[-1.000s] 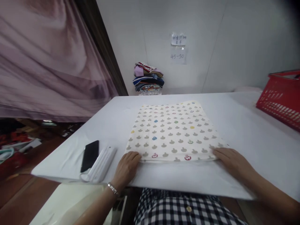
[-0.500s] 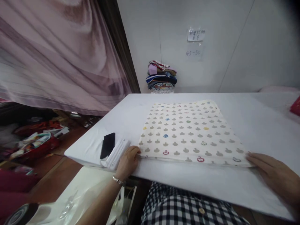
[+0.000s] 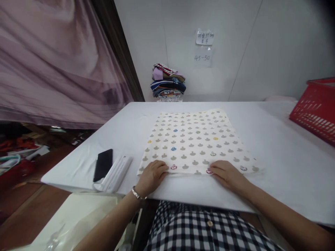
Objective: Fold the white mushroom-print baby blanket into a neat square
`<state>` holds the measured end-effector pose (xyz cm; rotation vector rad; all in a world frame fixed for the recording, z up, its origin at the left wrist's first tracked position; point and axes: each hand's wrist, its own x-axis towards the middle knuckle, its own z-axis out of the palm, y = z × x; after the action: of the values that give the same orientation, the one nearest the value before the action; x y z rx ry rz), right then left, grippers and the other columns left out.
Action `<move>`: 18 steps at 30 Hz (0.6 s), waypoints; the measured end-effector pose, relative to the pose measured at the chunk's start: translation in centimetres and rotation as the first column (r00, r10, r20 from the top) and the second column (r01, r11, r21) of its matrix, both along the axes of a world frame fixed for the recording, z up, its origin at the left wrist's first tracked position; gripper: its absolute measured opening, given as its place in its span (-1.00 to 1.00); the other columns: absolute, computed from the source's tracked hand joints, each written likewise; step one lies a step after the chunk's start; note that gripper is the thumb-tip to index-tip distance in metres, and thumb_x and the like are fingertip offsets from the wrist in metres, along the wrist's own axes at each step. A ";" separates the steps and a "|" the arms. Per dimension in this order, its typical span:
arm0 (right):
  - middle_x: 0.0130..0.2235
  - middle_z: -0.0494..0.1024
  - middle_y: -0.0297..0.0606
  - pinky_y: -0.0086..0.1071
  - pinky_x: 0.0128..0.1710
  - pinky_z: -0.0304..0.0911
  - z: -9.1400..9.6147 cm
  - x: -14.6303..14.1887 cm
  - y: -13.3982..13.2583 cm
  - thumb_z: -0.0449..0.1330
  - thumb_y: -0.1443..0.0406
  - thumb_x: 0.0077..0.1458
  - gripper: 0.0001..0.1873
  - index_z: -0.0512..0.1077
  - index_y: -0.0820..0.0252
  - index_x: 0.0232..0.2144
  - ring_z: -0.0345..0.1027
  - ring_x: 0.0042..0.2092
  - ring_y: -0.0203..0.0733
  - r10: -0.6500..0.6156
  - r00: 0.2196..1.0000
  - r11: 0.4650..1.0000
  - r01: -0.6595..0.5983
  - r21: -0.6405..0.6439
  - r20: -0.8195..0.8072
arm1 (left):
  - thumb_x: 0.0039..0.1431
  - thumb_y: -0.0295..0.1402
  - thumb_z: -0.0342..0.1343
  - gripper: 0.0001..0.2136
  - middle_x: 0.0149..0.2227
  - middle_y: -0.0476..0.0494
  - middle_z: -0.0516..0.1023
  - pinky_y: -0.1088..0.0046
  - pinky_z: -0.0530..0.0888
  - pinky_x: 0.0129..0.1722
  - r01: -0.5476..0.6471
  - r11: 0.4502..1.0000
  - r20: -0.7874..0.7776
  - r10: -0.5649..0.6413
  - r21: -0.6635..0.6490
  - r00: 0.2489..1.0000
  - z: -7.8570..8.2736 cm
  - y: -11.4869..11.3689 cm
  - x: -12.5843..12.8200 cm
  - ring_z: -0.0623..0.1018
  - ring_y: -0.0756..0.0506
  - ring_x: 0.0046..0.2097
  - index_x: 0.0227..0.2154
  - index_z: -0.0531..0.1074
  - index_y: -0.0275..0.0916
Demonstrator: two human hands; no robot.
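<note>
A white cloth (image 3: 193,143) printed with grey mushroom shapes and a few coloured ones lies flat on the white-covered table (image 3: 267,146). My left hand (image 3: 154,174) is at its near edge, left of the middle, fingers bent and closed over the edge. Right of the middle, my right hand (image 3: 227,173) grips the same edge, with its fingers held together. Both thumbs are mostly hidden. The cloth's near right corner lies loose beyond my right hand.
Left of the cloth lie a black phone (image 3: 103,164) and a white power strip (image 3: 116,173). Folded fabrics (image 3: 169,83) are stacked by the wall. A red basket (image 3: 316,108) stands at the right. A pink curtain (image 3: 60,62) hangs at the left.
My right hand has moved from the cloth's near right corner leftward along the edge, closer to my left hand. The view has turned right, bringing in the red basket.
</note>
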<state>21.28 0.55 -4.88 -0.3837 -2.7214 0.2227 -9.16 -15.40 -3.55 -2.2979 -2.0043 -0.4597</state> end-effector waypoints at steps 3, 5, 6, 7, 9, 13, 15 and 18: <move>-0.13 0.46 -0.17 -0.20 -0.14 0.28 -0.9 0.5 0.8 -0.03 0.36 0.17 -0.72 0.40 0.12 -0.12 0.32 -0.11 -0.15 -0.018 1.000 0.999 0.017 0.052 0.019 | 0.13 -0.51 -0.04 -0.81 -0.26 -0.12 0.45 0.33 0.40 -0.23 -0.041 0.999 -0.052 0.042 0.028 0.998 -0.1 -0.8 -0.6 0.41 -0.09 -0.20 -0.22 0.39 -0.21; -0.08 0.44 -0.17 -0.19 -0.13 0.28 -1.5 1.7 1.4 -0.03 0.38 0.15 -0.67 0.37 0.11 -0.06 0.30 -0.09 -0.13 -0.025 0.999 0.995 0.021 0.095 0.035 | 0.12 -0.53 -0.05 -0.78 -0.27 -0.12 0.45 0.35 0.39 -0.26 -0.057 0.997 -0.057 0.060 0.052 0.997 -0.3 -1.4 -0.7 0.41 -0.08 -0.22 -0.21 0.39 -0.20; -0.07 0.44 -0.18 -0.20 -0.12 0.27 -1.7 2.4 1.7 -0.04 0.38 0.15 -0.65 0.35 0.11 -0.03 0.30 -0.07 -0.13 -0.032 0.999 0.994 0.027 0.110 0.044 | 0.12 -0.53 -0.05 -0.78 -0.27 -0.12 0.44 0.35 0.39 -0.26 -0.058 0.997 -0.049 0.060 0.055 0.997 -0.4 -1.6 -0.7 0.41 -0.08 -0.22 -0.21 0.39 -0.19; -0.06 0.44 -0.19 -0.20 -0.12 0.27 -1.9 3.2 2.1 -0.05 0.40 0.15 -0.63 0.34 0.10 -0.02 0.30 -0.07 -0.14 -0.042 0.998 0.992 0.036 0.120 0.051 | 0.12 -0.53 -0.05 -0.78 -0.26 -0.12 0.44 0.35 0.39 -0.26 -0.054 0.997 -0.037 0.056 0.050 0.998 -0.4 -1.8 -0.8 0.41 -0.08 -0.22 -0.21 0.40 -0.18; -0.06 0.45 -0.19 -0.20 -0.11 0.26 -2.2 4.8 2.7 -0.08 0.42 0.15 -0.60 0.34 0.10 -0.01 0.30 -0.07 -0.14 -0.081 0.995 0.987 0.073 0.145 0.050 | 0.11 -0.54 -0.05 -0.76 -0.26 -0.11 0.44 0.34 0.39 -0.25 -0.045 0.999 -0.011 0.045 0.022 0.999 -0.5 -2.0 -0.8 0.41 -0.08 -0.21 -0.20 0.40 -0.16; -0.04 0.45 -0.19 -0.16 -0.10 0.23 -2.5 8.0 4.3 -0.07 0.36 0.16 -0.63 0.37 0.07 -0.03 0.31 -0.04 -0.11 -0.183 0.981 0.963 0.165 0.214 0.068 | 0.11 -0.51 -0.03 -0.76 -0.21 -0.11 0.44 0.33 0.39 -0.19 -0.039 0.999 0.022 0.039 0.000 0.999 -0.4 -2.0 -1.0 0.41 -0.08 -0.18 -0.18 0.38 -0.16; -0.01 0.43 -0.18 -0.14 -0.10 0.23 -2.6 9.2 5.0 -0.02 0.27 0.16 -0.66 0.38 0.06 -0.04 0.30 -0.02 -0.06 -0.259 0.960 0.946 0.230 0.227 0.108 | 0.14 -0.46 -0.04 -0.82 -0.23 -0.10 0.45 0.34 0.39 -0.20 -0.032 0.999 0.032 0.032 0.013 0.999 -0.5 -1.9 -1.2 0.42 -0.08 -0.19 -0.24 0.39 -0.16; 0.05 0.38 -0.16 -0.12 -0.09 0.22 -3.0 10.5 5.6 0.00 0.21 0.15 -0.63 0.37 0.04 0.00 0.27 0.02 -0.01 -0.362 0.918 0.923 0.329 0.200 0.162 | 0.17 -0.40 -0.06 -0.86 -0.30 -0.07 0.46 0.38 0.41 -0.25 -0.019 1.000 0.047 0.018 0.018 0.999 -0.6 -1.9 -1.5 0.43 -0.06 -0.25 -0.32 0.40 -0.13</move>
<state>31.82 6.20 -7.89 -0.8682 -2.7716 -0.1525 -10.68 -17.28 -4.19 -2.2765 -2.0320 -0.5338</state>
